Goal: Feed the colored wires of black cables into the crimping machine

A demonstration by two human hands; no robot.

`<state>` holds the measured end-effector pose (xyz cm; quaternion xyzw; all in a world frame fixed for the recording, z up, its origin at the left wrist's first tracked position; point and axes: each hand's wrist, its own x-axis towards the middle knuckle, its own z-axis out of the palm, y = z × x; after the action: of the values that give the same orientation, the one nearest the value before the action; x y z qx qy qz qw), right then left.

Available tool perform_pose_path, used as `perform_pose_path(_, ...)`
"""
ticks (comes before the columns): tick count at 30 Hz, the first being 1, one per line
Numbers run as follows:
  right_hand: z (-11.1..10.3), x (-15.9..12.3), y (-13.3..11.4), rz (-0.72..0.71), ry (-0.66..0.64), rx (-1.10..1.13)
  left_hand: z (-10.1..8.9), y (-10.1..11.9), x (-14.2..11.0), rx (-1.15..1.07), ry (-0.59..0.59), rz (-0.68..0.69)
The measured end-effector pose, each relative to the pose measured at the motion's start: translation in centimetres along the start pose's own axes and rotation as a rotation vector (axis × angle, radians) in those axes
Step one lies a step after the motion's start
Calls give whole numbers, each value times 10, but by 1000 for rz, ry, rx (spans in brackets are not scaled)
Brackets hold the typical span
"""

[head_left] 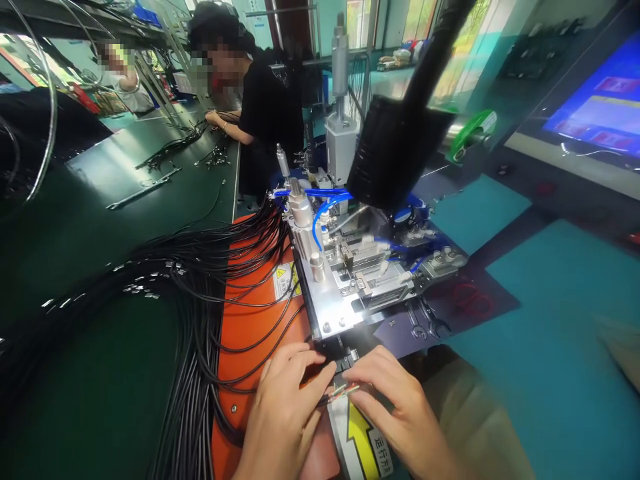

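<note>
Pinching a black cable (323, 401), the left hand (286, 399) faces the right hand (393, 395) (grip pinching coloured wires (341, 391)).

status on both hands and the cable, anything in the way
Left hand holding black cable; right hand at its coloured wires; metal fixture just beyond hands.

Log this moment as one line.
left hand: holding black cable | right hand: at exposed colored wires | ahead: metal pneumatic fixture | left: bundled black cables
</note>
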<state>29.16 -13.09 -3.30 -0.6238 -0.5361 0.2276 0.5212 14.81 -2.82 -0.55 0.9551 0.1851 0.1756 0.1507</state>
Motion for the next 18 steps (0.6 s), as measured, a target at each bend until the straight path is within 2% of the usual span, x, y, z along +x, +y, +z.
perform_pose_path(3, 1, 0, -2, -18, -30, 20, 1, 4, 0, -73, -43, -10)
perform_pose_path(7, -3, 0, -2, 28, -43, 82, 1, 6, -1, -188, -154, -55)
perform_pose_path(11, -7, 1, 1, 45, -54, 131, -2, 7, 1, -446, -251, -130)
perform_pose_path(13, -7, 1, 1, 68, -58, 151, -4, 9, 3, -562, -242, -168)
perform_pose_path(15, -8, 2, 1, 111, -64, 161, -6, 12, 5, -582, -198, -204)
perform_pose_path(18, -11, 5, -2, 286, -35, 146, -7, 15, 5, -530, -136, -261)
